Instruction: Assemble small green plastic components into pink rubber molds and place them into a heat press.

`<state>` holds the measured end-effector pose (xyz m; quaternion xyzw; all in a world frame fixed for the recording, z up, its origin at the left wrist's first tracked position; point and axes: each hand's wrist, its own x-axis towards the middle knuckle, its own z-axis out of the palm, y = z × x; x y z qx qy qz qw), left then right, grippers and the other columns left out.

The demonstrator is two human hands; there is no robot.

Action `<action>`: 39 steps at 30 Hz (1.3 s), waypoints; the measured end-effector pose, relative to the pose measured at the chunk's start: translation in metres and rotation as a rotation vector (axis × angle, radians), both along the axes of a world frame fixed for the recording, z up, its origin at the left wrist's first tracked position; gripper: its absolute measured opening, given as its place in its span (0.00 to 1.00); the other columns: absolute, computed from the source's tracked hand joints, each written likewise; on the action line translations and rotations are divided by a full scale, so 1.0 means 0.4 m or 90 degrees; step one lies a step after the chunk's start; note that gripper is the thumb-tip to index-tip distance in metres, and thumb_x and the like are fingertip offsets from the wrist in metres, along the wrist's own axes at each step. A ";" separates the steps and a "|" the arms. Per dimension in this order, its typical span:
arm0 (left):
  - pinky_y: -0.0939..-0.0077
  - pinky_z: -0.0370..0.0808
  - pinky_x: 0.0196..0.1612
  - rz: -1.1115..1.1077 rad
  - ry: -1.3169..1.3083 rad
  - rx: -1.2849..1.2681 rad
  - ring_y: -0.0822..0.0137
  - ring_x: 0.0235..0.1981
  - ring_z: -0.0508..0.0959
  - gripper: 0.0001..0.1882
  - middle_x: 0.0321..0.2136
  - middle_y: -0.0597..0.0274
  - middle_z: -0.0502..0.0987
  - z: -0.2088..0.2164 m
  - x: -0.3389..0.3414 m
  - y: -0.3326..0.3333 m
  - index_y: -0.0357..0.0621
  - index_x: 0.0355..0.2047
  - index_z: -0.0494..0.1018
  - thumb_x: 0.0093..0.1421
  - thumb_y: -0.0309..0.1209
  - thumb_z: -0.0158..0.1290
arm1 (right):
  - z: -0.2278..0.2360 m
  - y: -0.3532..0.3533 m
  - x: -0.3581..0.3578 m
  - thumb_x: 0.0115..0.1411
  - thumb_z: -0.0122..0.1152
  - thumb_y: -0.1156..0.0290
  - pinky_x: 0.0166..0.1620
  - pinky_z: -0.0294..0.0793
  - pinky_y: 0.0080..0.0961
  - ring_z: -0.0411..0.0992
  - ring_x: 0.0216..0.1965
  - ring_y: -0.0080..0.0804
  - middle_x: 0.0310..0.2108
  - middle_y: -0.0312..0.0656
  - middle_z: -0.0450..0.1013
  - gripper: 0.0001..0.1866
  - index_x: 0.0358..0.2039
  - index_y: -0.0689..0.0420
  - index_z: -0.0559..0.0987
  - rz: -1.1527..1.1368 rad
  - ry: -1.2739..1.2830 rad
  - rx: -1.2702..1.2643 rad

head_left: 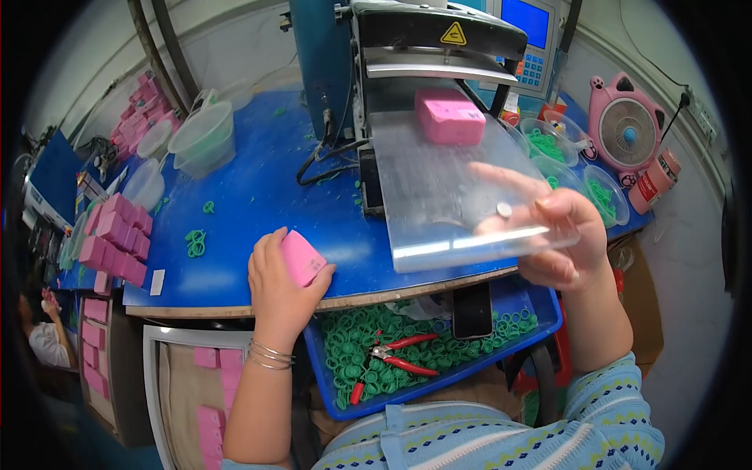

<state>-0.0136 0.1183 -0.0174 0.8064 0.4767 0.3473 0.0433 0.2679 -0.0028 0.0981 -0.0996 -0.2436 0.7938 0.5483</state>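
Note:
My left hand (276,270) is wrapped round a small pink block (302,258) with rounded edges, held tilted near the front edge of the blue table. My right hand (562,235) is at the right front corner of a clear plastic panel (423,200), fingers apart and slightly blurred; some of them overlap the panel. A small white round knob (504,210) shows on the panel beside these fingers. Another pink block (450,117) sits behind or under the panel's far end, below the head of a press machine (439,35).
Below the table edge, a blue tray (552,309) holds green rings, red-handled pliers (403,354) and a dark phone (472,311). Pink blocks (117,235) are stacked at left, near clear tubs (202,141). Bowls of green pieces (601,196) and a pink fan (625,121) stand right.

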 end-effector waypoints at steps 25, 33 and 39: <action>0.60 0.60 0.54 0.060 0.036 -0.001 0.48 0.51 0.63 0.43 0.48 0.45 0.63 0.001 0.007 -0.011 0.35 0.54 0.55 0.42 0.40 0.63 | -0.099 0.150 -0.024 0.63 0.46 0.55 0.15 0.59 0.13 0.61 0.10 0.19 0.13 0.39 0.68 0.21 0.24 0.61 0.72 -0.514 -0.423 0.059; 0.58 0.58 0.56 0.031 0.051 0.007 0.46 0.52 0.62 0.42 0.50 0.43 0.61 -0.004 0.013 -0.021 0.34 0.56 0.54 0.44 0.37 0.61 | -0.077 0.145 -0.040 0.62 0.46 0.57 0.16 0.57 0.17 0.57 0.11 0.20 0.12 0.35 0.63 0.20 0.23 0.62 0.72 -0.514 -0.363 -0.034; 0.57 0.56 0.56 0.011 0.100 0.005 0.46 0.53 0.61 0.41 0.50 0.43 0.61 0.001 0.024 -0.023 0.36 0.57 0.52 0.46 0.36 0.59 | -0.080 0.149 -0.027 0.63 0.44 0.53 0.16 0.58 0.18 0.57 0.11 0.20 0.12 0.34 0.63 0.23 0.23 0.60 0.71 -0.468 -0.386 -0.002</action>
